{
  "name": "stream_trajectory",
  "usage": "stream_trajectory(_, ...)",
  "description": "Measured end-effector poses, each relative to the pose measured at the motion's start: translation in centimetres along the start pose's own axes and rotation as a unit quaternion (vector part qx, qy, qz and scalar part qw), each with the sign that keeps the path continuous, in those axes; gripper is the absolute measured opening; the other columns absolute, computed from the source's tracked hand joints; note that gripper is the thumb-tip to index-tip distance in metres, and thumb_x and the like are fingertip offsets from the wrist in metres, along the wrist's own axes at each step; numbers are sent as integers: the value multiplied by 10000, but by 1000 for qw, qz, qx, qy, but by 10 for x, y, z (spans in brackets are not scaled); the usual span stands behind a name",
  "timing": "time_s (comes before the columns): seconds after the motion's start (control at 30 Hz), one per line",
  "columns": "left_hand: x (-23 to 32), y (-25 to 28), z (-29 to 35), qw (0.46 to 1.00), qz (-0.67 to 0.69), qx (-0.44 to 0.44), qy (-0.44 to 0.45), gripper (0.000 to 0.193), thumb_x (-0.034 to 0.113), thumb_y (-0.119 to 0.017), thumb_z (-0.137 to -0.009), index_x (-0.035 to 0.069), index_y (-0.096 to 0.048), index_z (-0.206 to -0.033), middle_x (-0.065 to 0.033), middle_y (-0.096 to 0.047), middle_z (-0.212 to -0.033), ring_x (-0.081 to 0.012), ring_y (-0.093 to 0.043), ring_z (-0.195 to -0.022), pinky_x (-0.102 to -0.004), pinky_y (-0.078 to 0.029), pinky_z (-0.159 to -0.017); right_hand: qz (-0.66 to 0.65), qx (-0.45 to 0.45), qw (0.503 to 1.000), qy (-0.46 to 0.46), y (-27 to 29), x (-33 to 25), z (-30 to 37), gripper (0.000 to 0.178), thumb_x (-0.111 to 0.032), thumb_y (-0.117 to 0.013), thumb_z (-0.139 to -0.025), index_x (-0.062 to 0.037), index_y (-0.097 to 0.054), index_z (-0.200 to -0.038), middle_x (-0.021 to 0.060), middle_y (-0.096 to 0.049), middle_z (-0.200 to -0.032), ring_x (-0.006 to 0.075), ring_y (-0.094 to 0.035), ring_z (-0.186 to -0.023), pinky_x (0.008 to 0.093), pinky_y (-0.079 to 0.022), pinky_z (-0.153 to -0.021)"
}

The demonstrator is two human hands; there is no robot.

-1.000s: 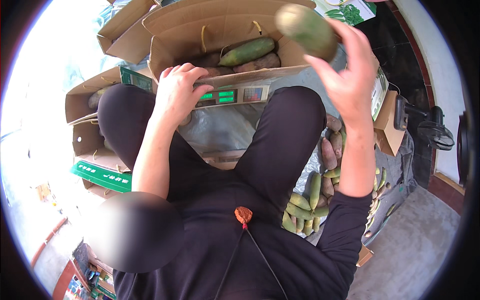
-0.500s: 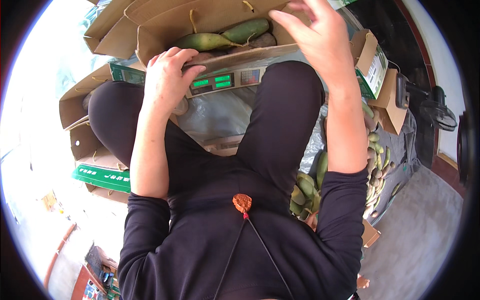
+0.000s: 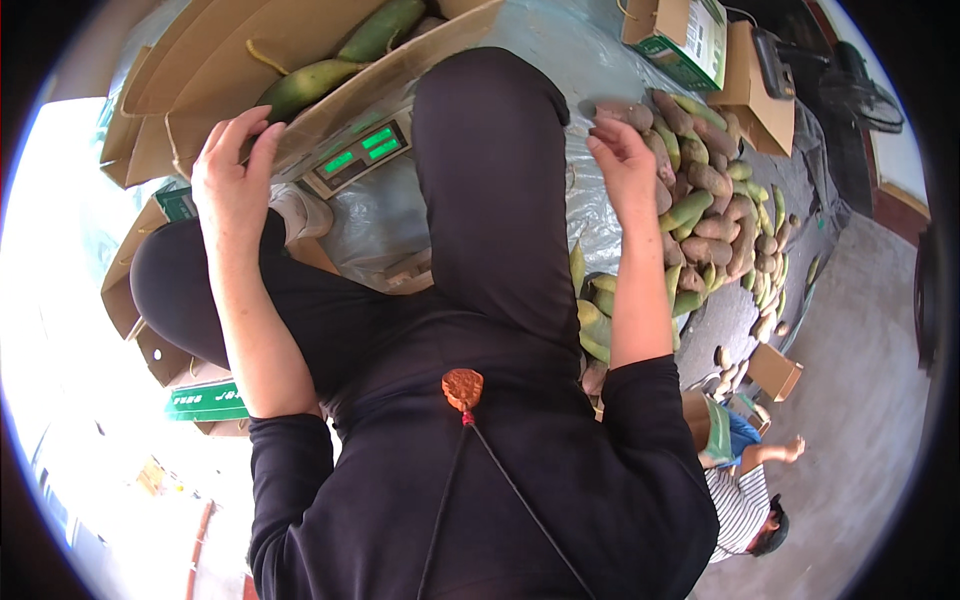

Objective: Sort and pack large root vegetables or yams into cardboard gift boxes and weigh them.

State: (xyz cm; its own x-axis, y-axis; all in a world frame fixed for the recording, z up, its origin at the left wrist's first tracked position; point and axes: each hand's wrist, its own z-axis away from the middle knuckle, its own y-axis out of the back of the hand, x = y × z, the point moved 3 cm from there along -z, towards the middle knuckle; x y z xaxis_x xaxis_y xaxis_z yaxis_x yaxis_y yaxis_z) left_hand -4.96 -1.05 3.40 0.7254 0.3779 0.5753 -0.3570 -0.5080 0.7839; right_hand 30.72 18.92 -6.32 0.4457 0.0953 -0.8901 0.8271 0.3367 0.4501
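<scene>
At eleven o'clock, a plain brown cardboard box (image 3: 210, 70), elongated vegetables shading yellow-green to dark green (image 3: 303, 87), a rectangular black scale display (image 3: 362, 156) with green panels; at two, heaped oblong vegetables (image 3: 713, 228) in green and pinkish-brown; at four, a dark-striped white shirt (image 3: 730, 510).

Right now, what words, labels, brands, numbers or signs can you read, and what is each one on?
No text is clear enough to quote.
Scale: green lit digits, too small to read.
Green panel at the cartons, lower left: pale characters, too small to read.
Green-and-white box, upper right: print on its white side, too blurred to read.
</scene>
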Motion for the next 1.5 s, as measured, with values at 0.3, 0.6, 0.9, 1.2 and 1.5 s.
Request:
stream_trajectory(0.3, 0, -4, -2, 999, -25, 10, 25, 199, 191, -638, -847, 78, -672, -1008, -69, -657, -904, -183, -643, -832, -291, -491, -741, 105, -40, 988, -109, -17, 80, 40, 312, -132, -652, -796, -9, -619, -1081, 126, -676, -951, 204, -650, -842, 315, -504, -745)
stream_trajectory(0.6, -4, -3, -2, 998, -43, 21, 33, 199, 194, -633, -853, 83, -672, -1013, -64, -660, -912, -181, -641, -835, -289, -491, -746, 151, -83, 965, -199, -38, 155, 84, 352, -193, -672, -741, -18, -635, -1045, 166, -675, -901, 290, -653, -856, 371, -507, -773)
stream_trajectory(0.9, -1, -5, -5, 998, -53, 32, 23, 191, 190, -624, -859, 76, -674, -1004, -68, -660, -902, -178, -643, -842, -288, -490, -754, 251, -34, 917, -307, 14, 246, 127, 375, -235, -676, -719, -48, -648, -1043, 160, -671, -939, 299, -641, -904, 387, -495, -811)
stream_trajectory(1.2, -3, -8, -8, 997, -56, 44, 5, 181, 158, -646, -829, 63, -678, -980, -80, -663, -893, -200, -646, -821, -298, -495, -745, 321, -58, 875, -357, 34, 292, 152, 576, -239, -690, -735, -9, -517, -1234, 217, -607, -1120, 323, -585, -1057, 371, -463, -880)
stream_trajectory(1.5, -1, -19, -16, 998, -23, 55, -18, 167, 141, -660, -797, 47, -666, -935, -92, -647, -797, -256, -627, -752, -337, -489, -707, 144, -77, 906, -392, 38, 389, 172, 424, -311, -651, -746, -20, -627, -1053, 190, -656, -941, 344, -621, -919, 359, -478, -807)
